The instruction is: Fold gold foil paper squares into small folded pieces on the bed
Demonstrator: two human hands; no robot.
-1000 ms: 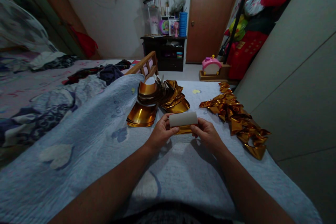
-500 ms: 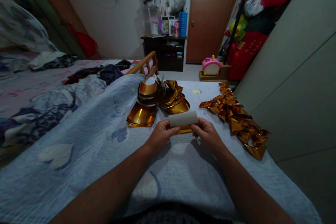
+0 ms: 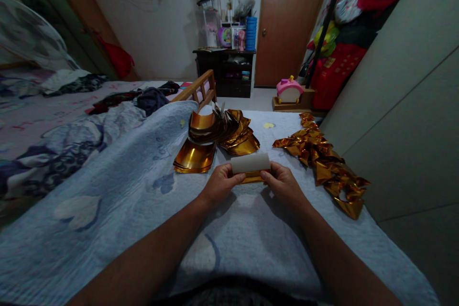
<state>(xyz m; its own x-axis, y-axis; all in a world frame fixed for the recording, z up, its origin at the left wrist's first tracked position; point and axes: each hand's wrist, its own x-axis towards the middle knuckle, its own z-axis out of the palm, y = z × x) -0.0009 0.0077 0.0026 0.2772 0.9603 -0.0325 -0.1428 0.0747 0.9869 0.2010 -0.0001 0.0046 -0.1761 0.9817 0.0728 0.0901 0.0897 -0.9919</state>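
Between my hands is a sheet of gold foil paper (image 3: 251, 163), its pale back curled over and a gold strip folded along the near edge. My left hand (image 3: 223, 182) pinches the left end, thumb on the gold strip. At the other end my right hand (image 3: 281, 180) grips it the same way, its thumb pressing the strip. Just beyond lie curved stacks of gold foil sheets (image 3: 195, 155), fanned out on the bedspread (image 3: 143, 205). To the right stretches a pile of folded gold foil pieces (image 3: 328, 167).
A wooden bed rail (image 3: 197, 88) rises behind the stacks. Rumpled clothes and bedding (image 3: 118, 110) cover the bed at left. A dark cabinet (image 3: 224, 74), a pink toy (image 3: 289, 90) and a wooden door (image 3: 287, 24) stand at the back. A pale cabinet panel (image 3: 405, 119) borders the right side.
Both hands keep their hold on the gold foil paper, almost unmoved. The view has shifted very slightly; the stacks and the folded pile stay in place.
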